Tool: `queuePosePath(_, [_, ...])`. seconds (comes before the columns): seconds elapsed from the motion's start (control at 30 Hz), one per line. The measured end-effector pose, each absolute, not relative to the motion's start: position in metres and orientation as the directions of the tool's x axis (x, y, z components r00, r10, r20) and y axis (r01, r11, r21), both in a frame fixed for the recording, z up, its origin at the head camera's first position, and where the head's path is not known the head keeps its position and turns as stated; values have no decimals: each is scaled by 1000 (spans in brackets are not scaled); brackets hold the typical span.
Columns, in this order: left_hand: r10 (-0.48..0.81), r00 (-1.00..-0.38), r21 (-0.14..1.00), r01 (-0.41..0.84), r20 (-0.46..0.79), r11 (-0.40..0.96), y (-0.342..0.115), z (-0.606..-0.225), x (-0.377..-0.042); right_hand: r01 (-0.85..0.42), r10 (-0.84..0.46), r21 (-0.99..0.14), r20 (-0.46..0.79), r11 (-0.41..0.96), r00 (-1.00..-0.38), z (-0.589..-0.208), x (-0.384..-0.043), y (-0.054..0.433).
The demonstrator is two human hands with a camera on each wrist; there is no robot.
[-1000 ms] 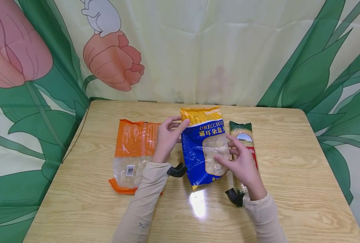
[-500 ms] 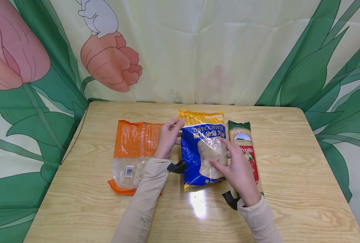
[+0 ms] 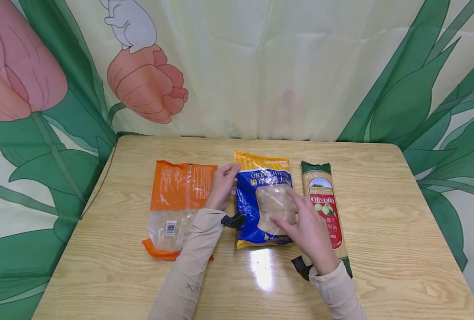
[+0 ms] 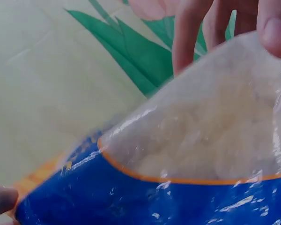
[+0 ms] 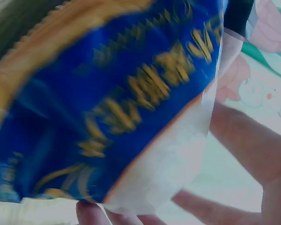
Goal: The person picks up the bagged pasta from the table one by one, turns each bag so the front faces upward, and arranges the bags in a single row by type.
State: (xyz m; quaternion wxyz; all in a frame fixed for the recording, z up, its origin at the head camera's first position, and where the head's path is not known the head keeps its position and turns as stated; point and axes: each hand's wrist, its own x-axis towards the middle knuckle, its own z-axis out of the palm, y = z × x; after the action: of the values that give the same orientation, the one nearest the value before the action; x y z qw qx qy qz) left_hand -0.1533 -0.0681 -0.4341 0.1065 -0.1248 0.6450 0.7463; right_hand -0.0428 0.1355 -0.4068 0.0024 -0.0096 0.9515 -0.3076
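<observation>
A blue and yellow bag of orecchiette pasta [image 3: 246, 204] faces up in the middle of the table [image 3: 396, 213], its clear window showing pale pasta. My left hand [image 3: 222, 186] pinches its upper left edge, thumb on the yellow band. On the other side, my right hand [image 3: 310, 229] grips the right edge, with the thumb over the window and some fingertips hidden behind the bag. The left wrist view shows the window of the pasta bag [image 4: 192, 140] with right-hand fingers at its far edge. In the right wrist view, the bag's printed front [image 5: 145, 89] is blurred.
To the left lies an orange and clear bag [image 3: 177, 184] with a barcode, partly under my left forearm. A long green-ended pack of spaghetti [image 3: 324, 198] lies on the right, partly behind my right hand. A floral curtain [image 3: 276, 66] hangs behind the table.
Both hands have brought the orecchiette bag lower and turned it straighter, so it looks flatter to the table. My right hand has shifted down, showing more of the spaghetti pack.
</observation>
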Motion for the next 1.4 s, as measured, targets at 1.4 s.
queuePosePath(1.4, [-1, -998, 961, -56, -58, 269, -154, -413, -148, -170, -151, -697, 90, 697, -985, -392, -48, 74])
